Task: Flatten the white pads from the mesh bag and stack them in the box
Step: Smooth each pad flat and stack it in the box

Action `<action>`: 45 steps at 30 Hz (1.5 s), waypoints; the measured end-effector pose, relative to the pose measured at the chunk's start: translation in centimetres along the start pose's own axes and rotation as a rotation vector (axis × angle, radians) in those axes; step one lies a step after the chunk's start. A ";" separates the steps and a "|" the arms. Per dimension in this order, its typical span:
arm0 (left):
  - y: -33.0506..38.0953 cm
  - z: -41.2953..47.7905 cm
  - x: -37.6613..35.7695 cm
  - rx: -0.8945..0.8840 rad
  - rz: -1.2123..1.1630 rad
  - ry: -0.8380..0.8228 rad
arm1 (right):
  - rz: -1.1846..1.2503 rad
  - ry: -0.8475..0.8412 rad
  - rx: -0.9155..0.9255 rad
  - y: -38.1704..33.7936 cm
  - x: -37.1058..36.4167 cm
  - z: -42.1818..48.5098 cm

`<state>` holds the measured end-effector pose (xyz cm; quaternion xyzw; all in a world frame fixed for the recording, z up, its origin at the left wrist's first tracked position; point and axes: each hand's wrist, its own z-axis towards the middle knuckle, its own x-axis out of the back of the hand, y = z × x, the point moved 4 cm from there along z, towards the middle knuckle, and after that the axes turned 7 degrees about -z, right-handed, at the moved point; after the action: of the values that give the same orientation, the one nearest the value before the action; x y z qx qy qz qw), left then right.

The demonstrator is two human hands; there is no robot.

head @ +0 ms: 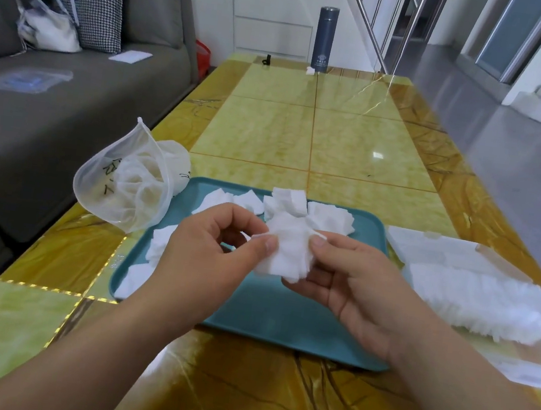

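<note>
Left hand, right hand pinch crumpled soft white pad above glossy teal tray; sheer mesh bag left of tray, clear box right. Writing unreadable.

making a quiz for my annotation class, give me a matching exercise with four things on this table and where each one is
Things
1. mesh bag
2. held pad
3. box
4. flask

Places
a. far end of the table
b. right of the tray, with a row of pads in it
c. pinched by the left hand and right hand
d. left of the tray, at the table's edge

Pairs: 1-d, 2-c, 3-b, 4-a
</note>
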<state>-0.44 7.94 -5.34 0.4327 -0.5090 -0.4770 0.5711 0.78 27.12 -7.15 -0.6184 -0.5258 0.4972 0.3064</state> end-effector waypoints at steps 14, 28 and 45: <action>1.2 0.0 0.4 -0.164 0.253 -0.262 | -0.361 0.083 0.117 0.4 0.8 0.2; 0.7 0.2 0.3 -0.088 0.145 -0.224 | -0.352 -0.003 0.104 0.6 0.5 0.2; 1.1 -0.3 0.9 -0.098 0.281 -0.341 | -0.174 0.068 0.000 0.7 1.2 0.3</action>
<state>0.03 7.22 -4.10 0.2425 -0.6294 -0.4833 0.5580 0.69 28.03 -8.24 -0.5868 -0.5672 0.4473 0.3660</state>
